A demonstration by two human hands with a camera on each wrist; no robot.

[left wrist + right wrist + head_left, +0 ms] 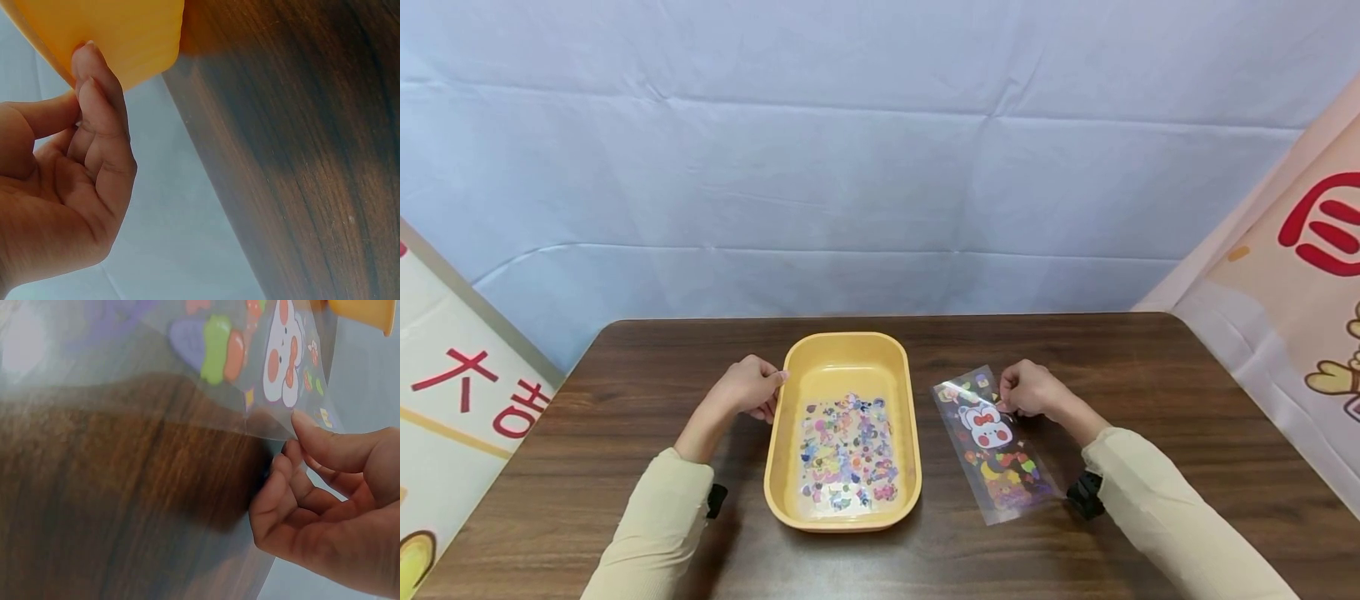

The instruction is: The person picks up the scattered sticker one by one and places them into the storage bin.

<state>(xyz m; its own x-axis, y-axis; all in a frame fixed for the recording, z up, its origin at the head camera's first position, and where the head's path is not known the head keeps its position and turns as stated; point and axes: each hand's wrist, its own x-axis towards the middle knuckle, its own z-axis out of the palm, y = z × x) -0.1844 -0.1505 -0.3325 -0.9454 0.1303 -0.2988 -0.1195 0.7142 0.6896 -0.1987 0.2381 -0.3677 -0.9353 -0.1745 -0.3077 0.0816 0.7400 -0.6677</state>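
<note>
A yellow tray stands on the wooden table, with a clear sheet of small colourful stickers lying on its floor. My left hand pinches the tray's left rim between thumb and fingers; the left wrist view shows the hand with fingertips against the outer wall of the yellow tray. To the right, my right hand pinches the edge of a transparent bag printed with a white bunny and other coloured figures. In the right wrist view, thumb and fingers of the hand grip the bag's edge.
The dark brown table has rounded far corners. Behind it hangs a pale blue cloth. Printed banners with red characters flank both sides, the left banner and the right banner.
</note>
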